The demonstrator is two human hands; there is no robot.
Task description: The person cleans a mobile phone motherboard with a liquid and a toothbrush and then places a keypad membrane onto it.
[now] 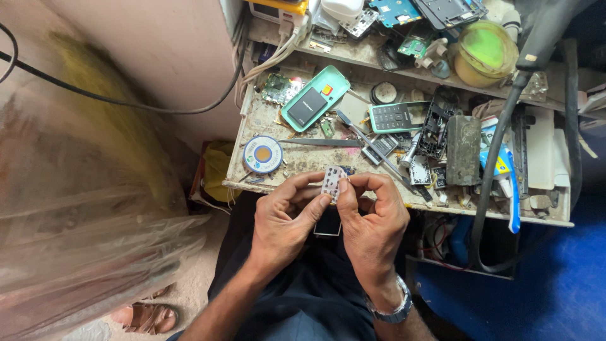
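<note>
Both hands meet over my lap at the front edge of a cluttered workbench [303, 165]. My left hand [287, 215] and my right hand [372, 218] pinch a small white keypad membrane [331, 181] between thumbs and fingertips. A small dark rectangular phone part [328, 228] lies on my lap just below the hands, partly hidden by them. A metal watch [392, 307] sits on my right wrist.
On the bench lie a teal phone shell [315, 98], a dark keypad phone [394, 116], tweezers [322, 143], a round solder-wire reel [262, 155], circuit boards and loose parts. A thick black hose [499, 145] hangs at right. A yellow-green jar [485, 52] stands on the shelf.
</note>
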